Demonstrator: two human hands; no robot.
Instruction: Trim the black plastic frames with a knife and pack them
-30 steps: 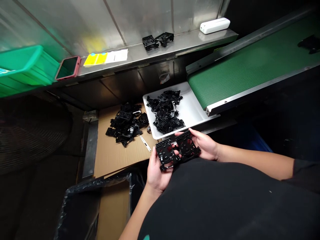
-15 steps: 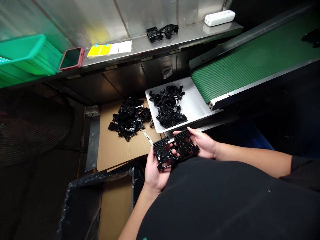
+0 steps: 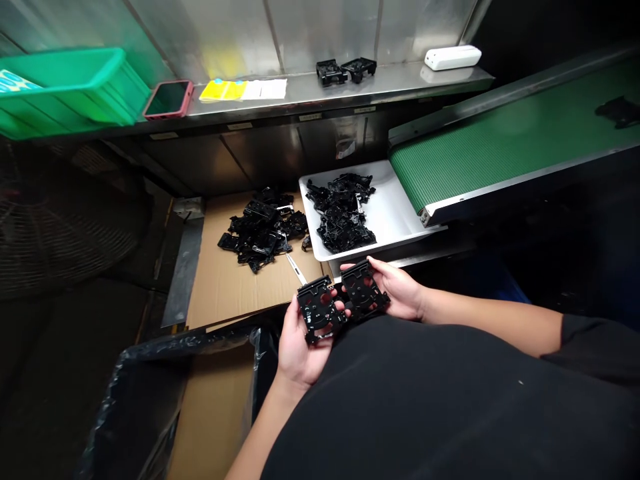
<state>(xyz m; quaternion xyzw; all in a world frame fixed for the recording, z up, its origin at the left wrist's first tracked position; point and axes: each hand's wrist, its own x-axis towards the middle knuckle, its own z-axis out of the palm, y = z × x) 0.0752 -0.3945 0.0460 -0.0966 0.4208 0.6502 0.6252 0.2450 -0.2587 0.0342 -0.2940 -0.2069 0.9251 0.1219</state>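
My left hand [image 3: 302, 350] holds a black plastic part [image 3: 318, 310] with cut-out openings, its fingers wrapped round the edges. Close beside it, my right hand [image 3: 400, 290] grips a similar black part [image 3: 361, 292]. Both parts are held side by side in front of my body, faces up. Beyond them, a white tray [image 3: 397, 227] carries a heap of black parts [image 3: 343, 217]. To its left, another pile of black parts [image 3: 260, 227] lies on cardboard [image 3: 225, 293]. White tweezers [image 3: 296, 269] lie by the tray, near my left hand.
A green conveyor belt [image 3: 475, 140] slopes down to the tray from the right. On the metal shelf [image 3: 300, 100] are a phone [image 3: 169, 100], papers, two black parts and a white device [image 3: 453, 58]. A lined bin [image 3: 135, 387] stands lower left.
The camera view has shifted a little. Both hands still hold their parts side by side. The black part on the conveyor belt shows more fully at the right edge.
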